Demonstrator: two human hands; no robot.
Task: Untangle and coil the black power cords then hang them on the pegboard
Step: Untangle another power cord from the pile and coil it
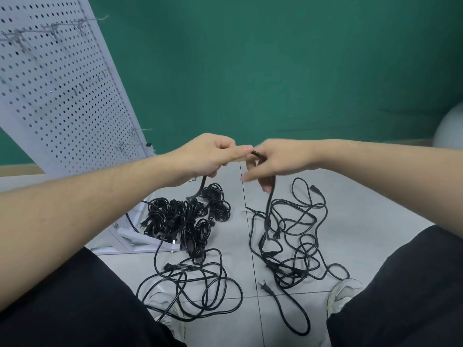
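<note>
Left hand (pixel 205 156) and right hand (pixel 273 161) both grip one black power cord (pixel 269 204) above the tangled cords (pixel 288 246); coiled bundles (pixel 185 216) lie left, near the pegboard (pixel 62 96).

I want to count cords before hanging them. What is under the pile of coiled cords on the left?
Under the pile of coiled cords lie grey floor tiles and part of the pegboard's white base frame. Whether more cords lie underneath is hidden.

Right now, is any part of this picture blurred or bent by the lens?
Head view: the pegboard and its hooks are smeared by motion blur; the fingertips of the right hand are slightly soft; the wide lens curves the frame edges; the cords on the floor stay sharp; light is even, without glare.
</note>
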